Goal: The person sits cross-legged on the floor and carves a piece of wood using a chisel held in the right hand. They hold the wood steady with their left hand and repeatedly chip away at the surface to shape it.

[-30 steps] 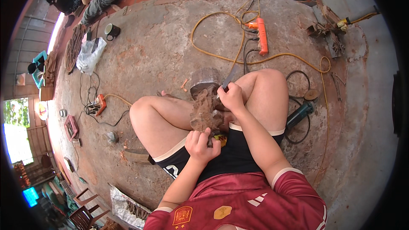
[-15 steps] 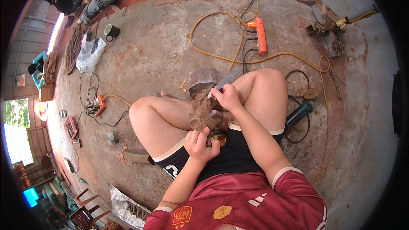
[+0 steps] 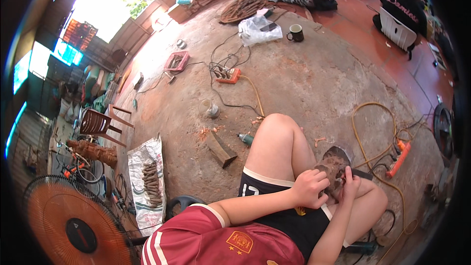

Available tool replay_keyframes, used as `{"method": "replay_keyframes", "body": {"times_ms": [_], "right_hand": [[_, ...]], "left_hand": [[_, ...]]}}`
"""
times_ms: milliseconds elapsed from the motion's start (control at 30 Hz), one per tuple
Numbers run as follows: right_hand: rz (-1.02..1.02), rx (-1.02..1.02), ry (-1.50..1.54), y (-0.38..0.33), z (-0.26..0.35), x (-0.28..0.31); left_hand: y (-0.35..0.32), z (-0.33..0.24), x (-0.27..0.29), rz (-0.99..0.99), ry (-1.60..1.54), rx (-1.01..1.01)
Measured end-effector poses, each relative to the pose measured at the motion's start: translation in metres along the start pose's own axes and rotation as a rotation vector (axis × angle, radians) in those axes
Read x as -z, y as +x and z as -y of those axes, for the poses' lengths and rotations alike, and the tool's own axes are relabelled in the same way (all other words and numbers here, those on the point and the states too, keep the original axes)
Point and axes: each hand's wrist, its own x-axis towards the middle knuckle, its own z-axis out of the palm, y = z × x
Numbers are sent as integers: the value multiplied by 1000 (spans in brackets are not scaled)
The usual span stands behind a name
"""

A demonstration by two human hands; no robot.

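Observation:
A brown carved wooden piece (image 3: 335,167) with a rough, knobbly surface lies between my bent legs. My left hand (image 3: 311,187) is closed on its near end, fingers curled. At its right side, my right hand (image 3: 350,184) pinches a flat grey strip (image 3: 363,173), whose end sticks out past the fingers over my knee. Whether the strip is a blade or an abrasive sheet, I cannot tell. Against the far end of the carving stands a dark wooden block (image 3: 340,154). My fingers hide part of the carving.
An orange power strip (image 3: 398,159) with a yellow cord lies to the right, another (image 3: 228,75) farther off. Left are a wooden wedge (image 3: 221,150), a green power tool (image 3: 245,139), a white sack (image 3: 145,181) bearing wooden pieces and a fan (image 3: 78,230). Several people sit beyond.
My view has swung to the left, so the fan, chair and sack show fully. The right hand has come closer to the left, with the strip still in it.

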Motion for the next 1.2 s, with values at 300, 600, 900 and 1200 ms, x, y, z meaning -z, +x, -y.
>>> {"method": "replay_keyframes", "body": {"times_ms": [300,600,900,1200], "right_hand": [[28,-65,14,-2,-13,11],[69,-96,15,-1,-19,11],[38,-34,138,-6,-4,3],[7,-25,186,-6,-4,3]], "left_hand": [[-22,0,2,-64,13,30],[-39,2,4,-77,-4,22],[-17,0,3,-51,25,65],[-9,0,0,-36,40,89]]}}
